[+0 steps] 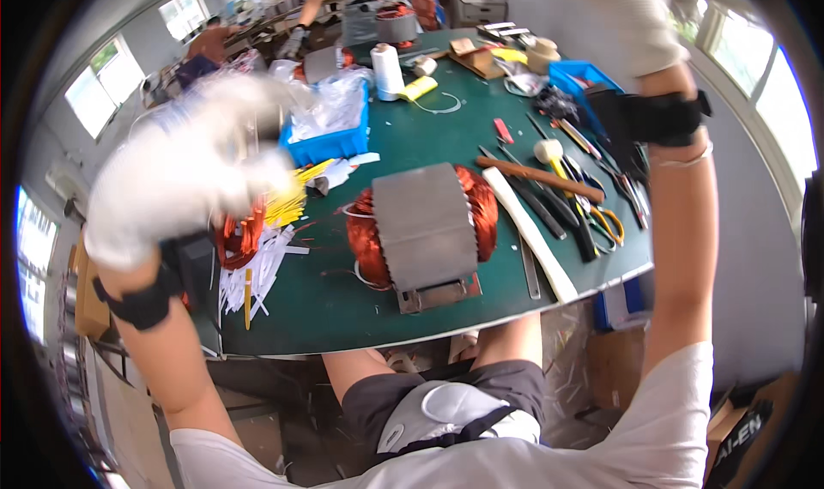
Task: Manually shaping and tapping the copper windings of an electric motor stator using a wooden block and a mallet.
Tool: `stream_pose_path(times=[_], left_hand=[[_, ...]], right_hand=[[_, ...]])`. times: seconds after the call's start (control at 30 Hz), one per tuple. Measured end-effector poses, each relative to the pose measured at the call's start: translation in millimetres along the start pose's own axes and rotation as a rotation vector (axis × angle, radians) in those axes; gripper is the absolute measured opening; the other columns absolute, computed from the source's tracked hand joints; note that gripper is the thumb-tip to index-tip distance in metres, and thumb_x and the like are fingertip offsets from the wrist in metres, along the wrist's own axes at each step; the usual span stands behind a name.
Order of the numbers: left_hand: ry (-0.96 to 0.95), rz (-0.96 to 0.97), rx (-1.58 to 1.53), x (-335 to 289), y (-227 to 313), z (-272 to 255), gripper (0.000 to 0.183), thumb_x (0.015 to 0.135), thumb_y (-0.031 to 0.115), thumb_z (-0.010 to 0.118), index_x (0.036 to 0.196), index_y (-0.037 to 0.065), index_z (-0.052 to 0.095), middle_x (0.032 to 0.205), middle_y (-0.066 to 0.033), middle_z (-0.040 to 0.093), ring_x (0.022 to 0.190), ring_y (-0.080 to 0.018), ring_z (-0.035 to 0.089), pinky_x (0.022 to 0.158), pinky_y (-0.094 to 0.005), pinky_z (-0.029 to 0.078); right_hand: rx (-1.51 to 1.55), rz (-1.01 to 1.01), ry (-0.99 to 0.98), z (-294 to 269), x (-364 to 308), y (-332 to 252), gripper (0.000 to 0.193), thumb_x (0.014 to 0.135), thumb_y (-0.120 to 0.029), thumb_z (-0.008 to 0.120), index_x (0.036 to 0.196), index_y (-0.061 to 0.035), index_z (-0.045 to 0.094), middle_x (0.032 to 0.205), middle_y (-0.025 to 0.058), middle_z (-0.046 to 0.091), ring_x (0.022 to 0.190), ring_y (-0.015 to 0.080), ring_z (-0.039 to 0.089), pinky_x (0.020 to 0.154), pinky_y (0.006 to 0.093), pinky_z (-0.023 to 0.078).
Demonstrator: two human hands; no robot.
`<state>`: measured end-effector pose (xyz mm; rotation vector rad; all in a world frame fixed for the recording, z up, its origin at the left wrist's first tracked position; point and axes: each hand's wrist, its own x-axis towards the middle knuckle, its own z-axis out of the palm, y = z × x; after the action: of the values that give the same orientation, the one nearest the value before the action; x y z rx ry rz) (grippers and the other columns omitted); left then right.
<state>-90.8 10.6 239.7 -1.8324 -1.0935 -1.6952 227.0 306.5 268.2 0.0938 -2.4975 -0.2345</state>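
Observation:
A motor stator (429,223) with a grey laminated core and red-brown copper windings rests on its side on the green table (412,141), straight in front of me. My left hand (189,167), in a white glove, is raised at the left over the coil wire and paper strips; motion smears its fingers. My right hand (635,26), also white-gloved, is lifted at the upper right, blurred and partly cut off by the picture's edge. Neither hand touches the stator. Whether either one holds anything cannot be made out.
Right of the stator lie a white strip (532,236), a wooden stick (541,178), a mallet (549,153) and scissors (608,227). Red wire (240,240), white paper strips (253,274) and a blue bin (326,148) are at left. Farther back stands a thread cone (387,73). Another person (209,43) sits beyond.

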Motion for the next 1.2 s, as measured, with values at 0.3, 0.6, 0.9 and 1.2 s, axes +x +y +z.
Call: stream_pose_path(times=[0.3,0.6,0.9,1.2], left_hand=[[-0.766,-0.813,0.713,35,-117,5,0.05,0.1,0.047,0.046,0.116,0.003,0.061,0.097,-0.0145,0.067,0.089,-0.0244,0.063,0.082,-0.0389,0.05],[-0.327,-0.985,-0.334,-189,-29,115,0.058,0.099,0.051,0.05,0.119,-0.002,0.057,0.097,-0.0034,0.06,0.085,-0.0133,0.053,0.078,-0.0287,0.045],[-0.062,-0.946,-0.112,-216,-27,146,0.046,0.103,0.045,0.043,0.084,0.004,0.049,0.069,0.0034,0.041,0.065,-0.0063,0.035,0.057,-0.0261,0.03],[0.075,-0.95,-0.012,-200,-26,150,0.042,0.107,0.032,0.038,0.076,0.005,0.039,0.069,0.003,0.035,0.066,-0.0084,0.03,0.057,-0.0276,0.029]], right_hand=[[0.237,0.263,0.318,38,31,-78,0.059,0.081,-0.004,0.065,0.138,-0.0004,0.048,0.127,0.0197,0.059,0.121,0.0333,0.055,0.103,0.0386,0.042],[1.0,1.031,0.078,144,-110,-110,0.05,0.1,-0.035,0.051,0.131,0.0053,0.052,0.122,0.0162,0.061,0.113,0.0239,0.057,0.1,0.035,0.042],[0.511,0.973,0.41,215,-97,-149,0.022,0.093,-0.021,0.063,0.099,-0.0001,0.061,0.083,0.015,0.059,0.08,0.0314,0.057,0.075,0.0416,0.044],[0.046,1.033,0.043,164,-157,-116,0.041,0.09,-0.028,0.064,0.119,0.0018,0.059,0.114,0.0232,0.06,0.105,0.0384,0.058,0.09,0.0447,0.048]])
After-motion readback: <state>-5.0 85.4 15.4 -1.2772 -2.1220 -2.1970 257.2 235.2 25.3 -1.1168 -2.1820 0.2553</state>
